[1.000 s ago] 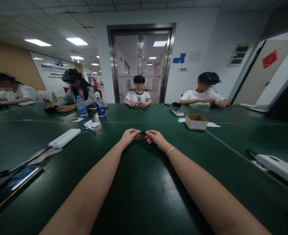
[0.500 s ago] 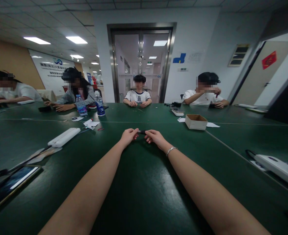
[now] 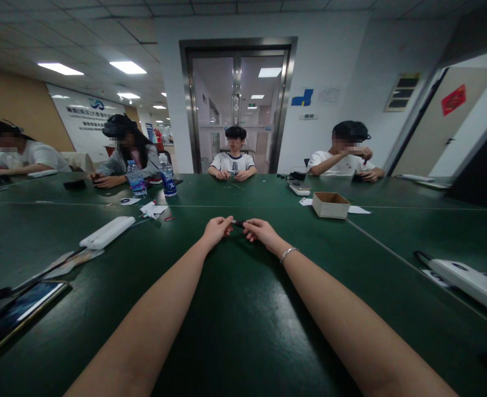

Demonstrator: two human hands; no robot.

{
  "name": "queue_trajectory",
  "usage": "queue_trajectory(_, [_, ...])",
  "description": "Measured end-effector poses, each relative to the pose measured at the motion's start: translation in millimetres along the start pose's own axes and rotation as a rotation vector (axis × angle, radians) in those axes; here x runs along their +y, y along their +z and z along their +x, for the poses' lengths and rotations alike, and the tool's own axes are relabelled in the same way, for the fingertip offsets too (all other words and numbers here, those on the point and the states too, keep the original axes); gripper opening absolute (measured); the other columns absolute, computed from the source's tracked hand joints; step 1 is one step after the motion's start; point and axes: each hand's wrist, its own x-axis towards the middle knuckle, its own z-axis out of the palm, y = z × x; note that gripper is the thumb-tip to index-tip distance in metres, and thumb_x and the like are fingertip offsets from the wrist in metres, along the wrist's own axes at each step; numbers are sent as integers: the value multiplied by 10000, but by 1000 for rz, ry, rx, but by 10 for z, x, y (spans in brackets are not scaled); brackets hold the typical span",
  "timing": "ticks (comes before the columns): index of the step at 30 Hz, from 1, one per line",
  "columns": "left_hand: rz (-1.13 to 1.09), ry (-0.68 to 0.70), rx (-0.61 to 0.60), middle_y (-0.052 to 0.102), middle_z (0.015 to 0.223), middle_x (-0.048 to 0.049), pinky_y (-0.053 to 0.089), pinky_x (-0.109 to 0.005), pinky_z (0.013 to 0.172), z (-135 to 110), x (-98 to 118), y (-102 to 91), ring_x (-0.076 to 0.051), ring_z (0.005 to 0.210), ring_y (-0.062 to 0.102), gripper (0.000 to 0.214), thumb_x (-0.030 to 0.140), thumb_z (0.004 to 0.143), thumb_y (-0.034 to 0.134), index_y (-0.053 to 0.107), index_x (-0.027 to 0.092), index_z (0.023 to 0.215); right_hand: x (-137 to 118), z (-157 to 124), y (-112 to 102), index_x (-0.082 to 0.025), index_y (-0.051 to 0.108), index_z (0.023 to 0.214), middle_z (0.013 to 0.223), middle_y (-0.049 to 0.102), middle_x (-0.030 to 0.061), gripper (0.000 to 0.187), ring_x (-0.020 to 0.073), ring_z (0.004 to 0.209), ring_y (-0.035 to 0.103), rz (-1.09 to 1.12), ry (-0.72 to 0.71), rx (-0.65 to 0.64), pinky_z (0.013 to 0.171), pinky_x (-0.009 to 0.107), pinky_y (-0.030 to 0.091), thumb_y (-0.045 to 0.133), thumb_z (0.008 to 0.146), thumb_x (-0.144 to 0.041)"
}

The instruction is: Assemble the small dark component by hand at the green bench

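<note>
Both my arms stretch out over the dark green table (image 3: 243,309). My left hand (image 3: 216,230) and my right hand (image 3: 262,231) meet at the table's middle, fingers pinched together on the two ends of a small dark object (image 3: 238,223). The object is short and black; what it is I cannot make out. A thin bracelet sits on my right wrist (image 3: 288,253).
A white power strip (image 3: 107,232) lies to my left, another (image 3: 470,281) to my right. A phone (image 3: 17,311) lies at the near left. A small cardboard box (image 3: 330,204), two water bottles (image 3: 167,176) and paper scraps lie farther off. Several people sit round the table.
My hands hold almost still on the small dark object. The person at the back right has raised a hand toward the face. The view has shifted slightly.
</note>
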Motion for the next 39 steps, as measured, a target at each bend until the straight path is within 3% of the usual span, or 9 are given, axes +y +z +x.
queue_trajectory(14, [81, -20, -50, 579, 584, -34, 414, -217, 499, -38, 63, 31, -94, 516, 525, 392, 484, 735, 602, 596, 94, 706, 14, 3, -26, -94, 573, 926, 661, 634, 37, 84, 71, 465, 554, 61, -11, -2, 410, 140, 464, 561, 843, -90])
queue_trajectory(26, [220, -25, -140, 504, 465, 4, 321, -195, 413, -12, 59, -23, -68, 408, 424, 415, 498, 779, 510, 551, 130, 590, 45, 13, -58, -89, 584, 901, 671, 627, 39, 61, 61, 483, 542, 48, -38, -70, 437, 134, 467, 560, 846, -103])
queue_trajectory(31, [204, -58, -132, 436, 418, 26, 295, -196, 392, -31, 94, -27, -67, 373, 377, 401, 469, 798, 479, 514, 143, 567, 37, 8, -48, -100, 552, 986, 710, 629, 33, 155, 67, 495, 555, 51, -37, -81, 431, 143, 471, 553, 833, -77])
queue_trajectory(39, [153, -93, -106, 377, 386, 33, 333, -229, 411, -85, 159, -12, -81, 352, 355, 423, 471, 798, 454, 453, 172, 499, 28, -38, -48, -171, 559, 1034, 868, 617, 21, 291, 67, 536, 573, -5, -166, -106, 424, 156, 477, 625, 757, -109])
